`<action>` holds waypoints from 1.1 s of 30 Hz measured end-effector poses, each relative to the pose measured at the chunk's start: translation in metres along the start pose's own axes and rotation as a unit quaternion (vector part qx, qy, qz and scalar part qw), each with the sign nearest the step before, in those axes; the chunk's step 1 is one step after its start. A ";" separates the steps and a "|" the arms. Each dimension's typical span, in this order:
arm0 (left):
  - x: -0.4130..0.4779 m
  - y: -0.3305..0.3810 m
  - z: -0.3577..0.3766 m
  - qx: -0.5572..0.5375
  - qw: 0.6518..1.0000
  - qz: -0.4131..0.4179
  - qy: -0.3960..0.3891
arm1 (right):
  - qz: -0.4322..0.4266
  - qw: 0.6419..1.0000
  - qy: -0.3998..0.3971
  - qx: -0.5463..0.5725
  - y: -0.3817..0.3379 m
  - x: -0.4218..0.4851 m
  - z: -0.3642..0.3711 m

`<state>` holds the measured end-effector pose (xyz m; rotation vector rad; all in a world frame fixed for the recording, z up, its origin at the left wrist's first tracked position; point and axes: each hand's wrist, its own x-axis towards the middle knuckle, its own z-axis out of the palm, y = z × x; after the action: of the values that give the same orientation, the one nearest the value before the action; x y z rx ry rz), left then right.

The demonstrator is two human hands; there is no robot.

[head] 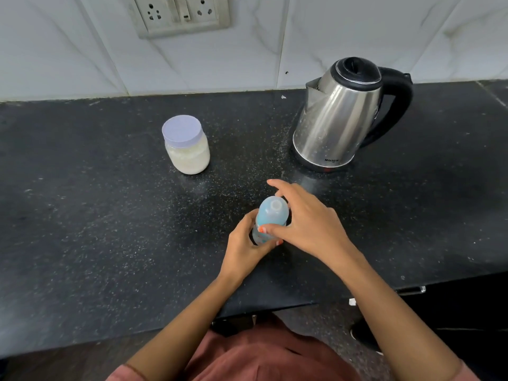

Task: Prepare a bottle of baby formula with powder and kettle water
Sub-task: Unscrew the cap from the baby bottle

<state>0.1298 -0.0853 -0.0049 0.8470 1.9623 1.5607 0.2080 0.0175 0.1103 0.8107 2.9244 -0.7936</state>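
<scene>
The lidded jar of formula powder stands closed at the left of the black counter. Near the front edge, the left hand grips the baby bottle low while the right hand wraps its cap. A hard twist could jerk the bottle off the counter. The steel kettle behind could scald if knocked.

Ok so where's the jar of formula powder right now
In the head view the powder jar stands lid on, left of centre on the black counter, left of the kettle, beyond both hands.
</scene>
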 end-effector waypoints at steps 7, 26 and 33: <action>0.002 -0.002 -0.002 0.019 1.000 0.007 0.002 | -0.030 0.994 -0.032 -0.104 -0.013 0.010 -0.005; 0.002 0.002 -0.004 0.027 1.000 -0.004 -0.005 | -0.162 0.960 -0.167 -0.156 -0.019 0.019 -0.012; 0.001 0.005 -0.005 0.019 1.000 0.007 -0.007 | -0.008 0.985 -0.072 -0.157 -0.023 0.014 -0.026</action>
<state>0.1263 -0.0867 0.0007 0.8865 1.9862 1.5258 0.1885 0.0201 0.1421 0.6725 2.8241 -0.3581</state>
